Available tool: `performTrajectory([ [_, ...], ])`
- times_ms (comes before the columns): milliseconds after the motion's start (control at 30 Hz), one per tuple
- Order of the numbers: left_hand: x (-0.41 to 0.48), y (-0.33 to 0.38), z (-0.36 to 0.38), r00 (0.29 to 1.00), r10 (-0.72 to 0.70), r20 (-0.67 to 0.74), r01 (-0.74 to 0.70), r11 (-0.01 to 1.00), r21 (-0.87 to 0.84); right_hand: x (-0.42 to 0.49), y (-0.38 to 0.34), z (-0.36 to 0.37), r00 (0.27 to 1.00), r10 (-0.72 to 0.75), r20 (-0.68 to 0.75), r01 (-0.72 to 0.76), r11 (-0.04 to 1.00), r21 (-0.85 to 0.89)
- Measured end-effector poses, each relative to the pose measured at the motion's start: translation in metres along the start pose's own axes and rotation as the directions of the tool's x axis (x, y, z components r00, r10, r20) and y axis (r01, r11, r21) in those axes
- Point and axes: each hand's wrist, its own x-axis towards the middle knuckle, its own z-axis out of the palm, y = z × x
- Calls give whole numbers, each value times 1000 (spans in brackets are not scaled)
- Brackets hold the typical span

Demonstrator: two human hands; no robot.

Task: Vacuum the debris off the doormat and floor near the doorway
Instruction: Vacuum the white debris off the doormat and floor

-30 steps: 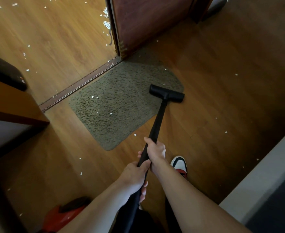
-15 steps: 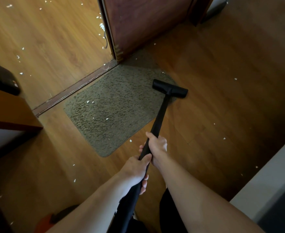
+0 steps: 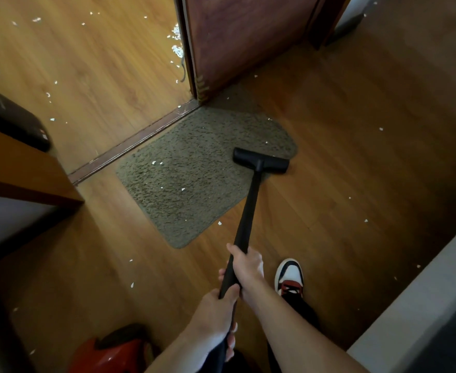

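Doormat (image 3: 194, 179): shaggy, olive, rounded, with white scraps (image 3: 183, 189).
Vacuum head (image 3: 260, 160): black bar on doormat edge.
Grip: left hand (image 3: 216, 310) and right hand (image 3: 248, 267) hold the black tube (image 3: 248, 208).

Both hands grip the black vacuum wand (image 3: 248, 208), the right hand (image 3: 248, 270) further along it than the left hand (image 3: 216, 310), its nozzle (image 3: 260, 159) resting on the doormat (image 3: 189, 179) at its right edge, white scraps (image 3: 183, 189) dotting mat and wooden floor (image 3: 342, 170).

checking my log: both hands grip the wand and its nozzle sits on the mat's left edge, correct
No: in the head view the left hand and right hand grip the wand, but the nozzle sits on the right edge of the mat.
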Motion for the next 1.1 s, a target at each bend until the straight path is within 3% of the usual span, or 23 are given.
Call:
performTrajectory([
  [367,8,-6,7,1000,23,10,-23,999,-45,6,0,-4,999,-35,-38,34,999,-28],
  [667,20,28,28,997,74,1,-74,997,-22,31,-32,-22,997,-24,-68,27,999,35],
  [933,40,82,58,997,77,-14,-77,997,-8,63,-79,-50,992,-46,-119,50,998,29],
  [1100,40,80,64,998,67,-9,-67,998,-7,62,-80,-55,992,-38,-122,38,999,-1],
])
